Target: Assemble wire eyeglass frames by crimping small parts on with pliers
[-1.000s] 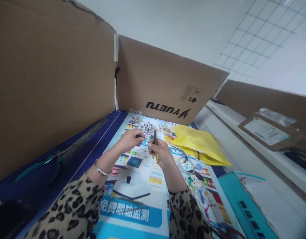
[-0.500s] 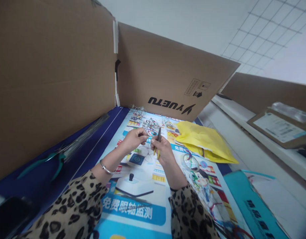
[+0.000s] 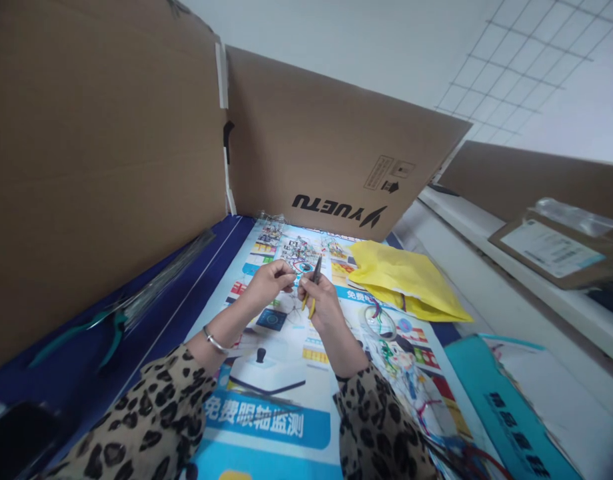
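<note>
Left hand [image 3: 270, 281] and right hand [image 3: 321, 297] raised near each other over the printed sheet [image 3: 266, 460] that covers part of the blue worktop [image 3: 201, 293]. Right grip: clenched on the yellow-handled tool [image 3: 317, 269], dark end pointing up and away, handles below the thumb. Left grip: thumb and fingertips drawn together just beside the tool; cannot tell whether anything is pinched there, too small to read. Beyond the hands, on the sheet: tangle of fine wire [image 3: 301, 249]. Right of the right hand: yellow bag [image 3: 406, 277], lying flat, with a clear ring-shaped roll [image 3: 380, 337] near its closer edge. Left side: teal-handled pliers [image 3: 117, 337] beside a bundle of thin rods [image 3: 164, 283], along the foot of the cardboard panel [image 3: 106, 153]. Silver bangle [image 3: 215, 341] on left wrist
</note>
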Demonstrator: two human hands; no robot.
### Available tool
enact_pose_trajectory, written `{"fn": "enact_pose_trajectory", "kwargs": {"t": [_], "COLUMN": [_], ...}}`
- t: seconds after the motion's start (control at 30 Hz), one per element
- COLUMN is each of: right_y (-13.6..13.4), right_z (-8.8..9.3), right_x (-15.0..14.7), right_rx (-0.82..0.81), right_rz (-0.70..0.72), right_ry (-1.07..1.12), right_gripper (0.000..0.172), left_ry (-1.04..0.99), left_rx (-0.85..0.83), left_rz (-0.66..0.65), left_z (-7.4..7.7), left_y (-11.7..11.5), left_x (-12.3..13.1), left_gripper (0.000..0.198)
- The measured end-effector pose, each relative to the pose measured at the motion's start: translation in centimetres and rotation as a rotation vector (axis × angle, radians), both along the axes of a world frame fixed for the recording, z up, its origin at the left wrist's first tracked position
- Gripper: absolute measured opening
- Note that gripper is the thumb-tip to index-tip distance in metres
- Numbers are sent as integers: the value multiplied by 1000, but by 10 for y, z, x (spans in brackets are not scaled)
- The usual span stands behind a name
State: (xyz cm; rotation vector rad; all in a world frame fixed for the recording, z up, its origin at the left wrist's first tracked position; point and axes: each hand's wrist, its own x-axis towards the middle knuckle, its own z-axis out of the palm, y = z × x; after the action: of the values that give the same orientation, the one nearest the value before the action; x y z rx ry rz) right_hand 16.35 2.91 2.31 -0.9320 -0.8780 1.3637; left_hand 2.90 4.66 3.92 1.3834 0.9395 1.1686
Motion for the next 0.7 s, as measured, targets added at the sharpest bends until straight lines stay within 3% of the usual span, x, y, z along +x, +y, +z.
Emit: {"fn": "enact_pose_trajectory", "kwargs": {"t": [0.23, 0.7], "right_y": [0, -1], "right_z": [1, -3], "right_x": [0, -2], "right_rx": [11, -21], "right_rz": [8, 31], "right_ry": [-14, -23], "right_gripper": [24, 26], "left_ry": [-39, -79], "left_rx": [7, -35], "left_rz": [56, 57], "left_z": [-7, -4], "left_y": [2, 0], "left_x": [2, 3], "left_gripper": [17, 19]}}
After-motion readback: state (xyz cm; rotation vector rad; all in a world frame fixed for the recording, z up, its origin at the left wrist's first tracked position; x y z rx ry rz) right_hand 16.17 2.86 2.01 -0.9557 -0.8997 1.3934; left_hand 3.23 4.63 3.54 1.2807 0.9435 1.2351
